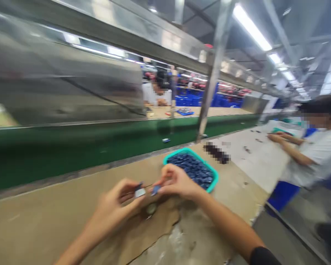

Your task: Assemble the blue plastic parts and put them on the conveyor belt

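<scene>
My left hand (118, 202) is closed on a small whitish piece with a dark edge (139, 192), held between thumb and fingers. Close to its right, my right hand (176, 182) pinches a small blue piece (155, 190). The two pieces are near each other but apart, and blur hides their exact kind. Just behind my right hand stands a teal basket (214, 181) filled with many small dark blue pieces (193, 167). A small round object (151, 209) lies on the bench below my hands.
A green conveyor belt (71, 151) runs along the far side, carrying a small blue-and-white item (166, 140). A metal post (209, 81) rises at the bench's back edge. A co-worker (320, 147) sits at right, another (157, 92) across the belt. The bench covering (154, 243) is torn.
</scene>
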Demonstrator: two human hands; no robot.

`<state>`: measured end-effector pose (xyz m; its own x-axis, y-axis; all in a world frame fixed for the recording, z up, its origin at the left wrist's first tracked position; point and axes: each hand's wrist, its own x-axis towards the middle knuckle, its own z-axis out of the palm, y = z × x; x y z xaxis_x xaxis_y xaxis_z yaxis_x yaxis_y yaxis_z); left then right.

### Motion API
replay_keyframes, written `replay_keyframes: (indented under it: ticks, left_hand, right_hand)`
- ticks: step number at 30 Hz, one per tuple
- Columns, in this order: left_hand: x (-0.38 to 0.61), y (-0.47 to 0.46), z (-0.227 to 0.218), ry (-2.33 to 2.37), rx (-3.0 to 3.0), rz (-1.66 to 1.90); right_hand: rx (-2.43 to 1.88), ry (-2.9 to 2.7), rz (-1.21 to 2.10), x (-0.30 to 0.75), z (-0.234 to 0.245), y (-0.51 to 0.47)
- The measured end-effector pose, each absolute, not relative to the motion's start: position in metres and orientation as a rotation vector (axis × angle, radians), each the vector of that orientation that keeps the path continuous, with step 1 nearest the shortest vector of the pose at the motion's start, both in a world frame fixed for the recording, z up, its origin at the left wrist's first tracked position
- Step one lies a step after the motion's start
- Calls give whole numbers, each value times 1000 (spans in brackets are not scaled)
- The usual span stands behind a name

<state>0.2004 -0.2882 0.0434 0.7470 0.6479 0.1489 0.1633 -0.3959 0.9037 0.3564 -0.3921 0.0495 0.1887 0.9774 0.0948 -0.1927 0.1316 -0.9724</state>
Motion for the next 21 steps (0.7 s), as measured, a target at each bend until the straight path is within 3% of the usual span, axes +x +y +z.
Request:
replay_keyframes:
  ticks: [10,21]
  left_hand:
    - [195,-296,37,425,1986,686]
    - [192,-301,38,538,2245,722]
  right_hand:
    - [-1111,-984,1034,349,40,-395]
    - [-1174,-1016,869,337,28,-392]
